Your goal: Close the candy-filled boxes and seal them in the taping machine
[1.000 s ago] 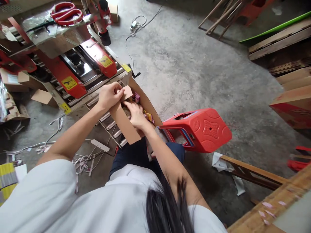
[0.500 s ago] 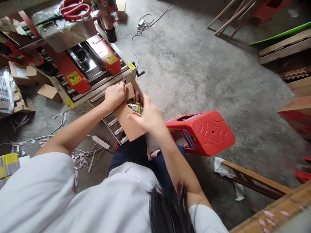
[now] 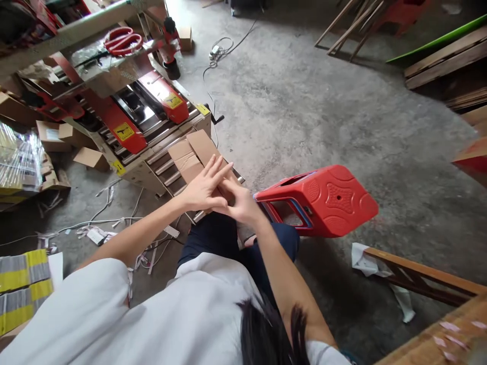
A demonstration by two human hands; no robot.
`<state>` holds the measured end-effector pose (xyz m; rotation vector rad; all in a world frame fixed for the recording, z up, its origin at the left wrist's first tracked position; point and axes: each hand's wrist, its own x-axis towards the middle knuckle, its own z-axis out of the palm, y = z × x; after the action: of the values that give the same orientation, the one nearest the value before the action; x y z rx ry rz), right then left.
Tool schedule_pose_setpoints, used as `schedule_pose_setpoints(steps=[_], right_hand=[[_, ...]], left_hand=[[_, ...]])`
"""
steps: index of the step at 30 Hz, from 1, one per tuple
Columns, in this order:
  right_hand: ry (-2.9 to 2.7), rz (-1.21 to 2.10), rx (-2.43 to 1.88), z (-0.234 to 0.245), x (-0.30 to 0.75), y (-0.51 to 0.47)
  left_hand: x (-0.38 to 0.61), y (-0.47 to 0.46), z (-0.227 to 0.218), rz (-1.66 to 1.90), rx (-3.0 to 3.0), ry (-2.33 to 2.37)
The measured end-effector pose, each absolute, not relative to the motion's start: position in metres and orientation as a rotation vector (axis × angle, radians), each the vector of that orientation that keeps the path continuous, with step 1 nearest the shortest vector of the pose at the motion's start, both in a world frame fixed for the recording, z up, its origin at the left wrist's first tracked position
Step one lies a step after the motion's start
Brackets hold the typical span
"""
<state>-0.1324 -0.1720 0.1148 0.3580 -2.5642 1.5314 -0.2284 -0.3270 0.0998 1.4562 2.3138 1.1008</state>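
A small cardboard box [image 3: 186, 159] lies on the metal rollers in front of me, its top flaps folded down over the inside. My left hand [image 3: 205, 188] rests on the near part of the box with its fingers stretched and spread. From the right, my right hand [image 3: 242, 204] meets it on the near right part of the flaps. Its fingers reach out flat beneath the left hand's fingers and are partly hidden there. Neither hand is wrapped around anything. Whatever is in the box is covered.
Ahead on the left, a roller machine [image 3: 152, 116] with red side guides carries red-handled scissors [image 3: 124, 41]. A red plastic stool [image 3: 337, 200] lies tipped at my right. Cables and a power strip [image 3: 172, 231] spread over the floor at left. A wooden frame [image 3: 422, 268] lies at lower right.
The box's flaps, partly raised before with colourful packets showing, are now down. My left hand has opened and moved nearer to me; both hands have come together on the box.
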Motion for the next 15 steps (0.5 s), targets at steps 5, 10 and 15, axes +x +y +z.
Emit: schedule_pose_setpoints(steps=[5, 10, 15], right_hand=[[-2.117, 1.811, -0.156, 0.117, -0.094, -0.108], [-2.244, 1.743, -0.422, 0.083, -0.060, -0.088], [-2.384, 1.623, -0.592, 0.047, -0.022, -0.099]], left_hand=[[-0.226, -0.322, 0.094, 0.831, 1.518, 2.414], [-0.301, -0.357, 0.095, 0.615, 1.408, 2.648], [-0.411, -0.418, 0.138, 0.482, 1.051, 2.870]])
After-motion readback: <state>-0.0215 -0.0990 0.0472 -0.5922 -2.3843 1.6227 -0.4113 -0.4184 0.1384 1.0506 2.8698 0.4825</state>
